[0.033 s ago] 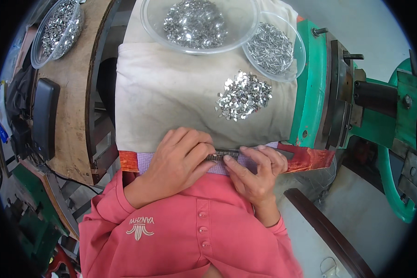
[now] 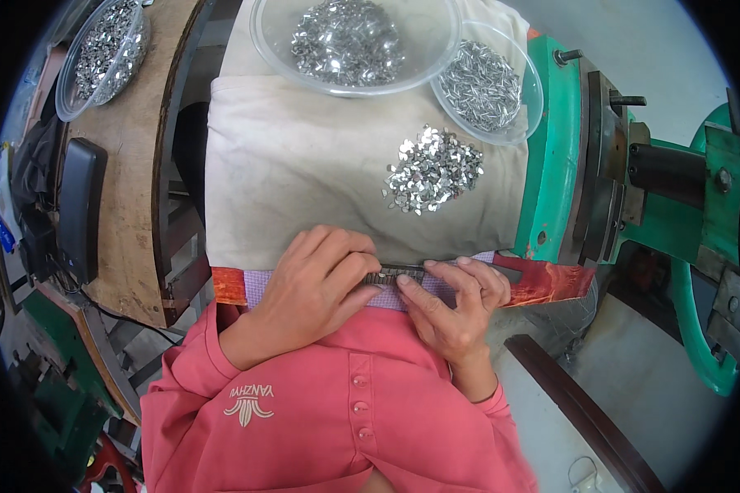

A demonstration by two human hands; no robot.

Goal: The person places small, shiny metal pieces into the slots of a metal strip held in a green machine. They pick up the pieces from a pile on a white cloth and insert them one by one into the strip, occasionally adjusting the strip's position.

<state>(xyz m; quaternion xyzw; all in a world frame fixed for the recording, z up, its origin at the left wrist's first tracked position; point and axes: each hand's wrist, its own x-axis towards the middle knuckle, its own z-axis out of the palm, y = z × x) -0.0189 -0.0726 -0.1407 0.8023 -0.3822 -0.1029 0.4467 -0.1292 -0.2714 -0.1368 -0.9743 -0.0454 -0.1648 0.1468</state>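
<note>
A narrow dark strip with ridges across it (image 2: 396, 272) lies along the near edge of the cloth, between my two hands. My left hand (image 2: 325, 279) is closed over its left end, fingers bent and thumb below; a tiny shiny bit shows by the fingertips. At the other end, my right hand (image 2: 456, 306) grips the strip between thumb and fingers. My fingers cover both ends of the strip. Beyond my hands, a loose pile of small flat silver pieces (image 2: 434, 171) is spread on the beige cloth (image 2: 296, 164).
A big clear tub (image 2: 259, 41) of silver pieces stands at the back, beside a smaller clear tub (image 2: 537, 111) of thin metal pins. A green machine (image 2: 547, 164) borders the right. On the left, a wooden table (image 2: 131, 164) carries another tub (image 2: 67, 103) and a black case (image 2: 82, 209).
My left fingertips have shifted very slightly left, baring a little more of the ridged strip. My right hand and the pile look the same.
</note>
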